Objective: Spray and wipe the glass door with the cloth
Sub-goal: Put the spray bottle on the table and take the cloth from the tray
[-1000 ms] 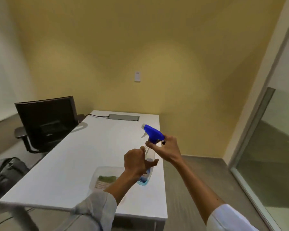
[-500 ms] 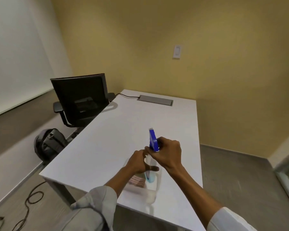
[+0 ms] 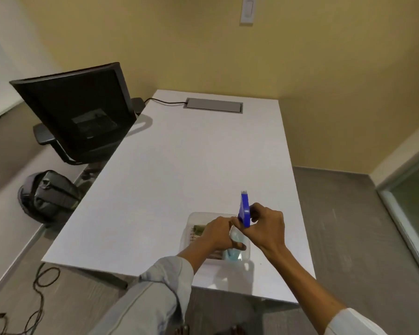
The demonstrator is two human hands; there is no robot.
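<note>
A clear spray bottle (image 3: 235, 240) with a blue trigger head (image 3: 243, 210) is held upright over the near right part of the white table (image 3: 169, 180). My left hand (image 3: 218, 232) grips the bottle's body. My right hand (image 3: 266, 227) is closed around the blue head and neck. Under the bottle lies a clear plastic tray (image 3: 196, 222) with a greenish cloth-like item (image 3: 198, 229) in it. The glass door (image 3: 416, 204) shows only as a strip at the right edge.
A black office chair (image 3: 82, 112) stands at the table's left side, with a dark backpack (image 3: 47, 195) on the floor below it. A grey cable hatch (image 3: 214, 105) sits at the table's far end. Loose cables (image 3: 38, 293) lie on the floor at lower left.
The view has swung left and down, away from the glass door toward the table. Both hands have stayed on the spray bottle and lowered it over the tray; the blue head has turned.
</note>
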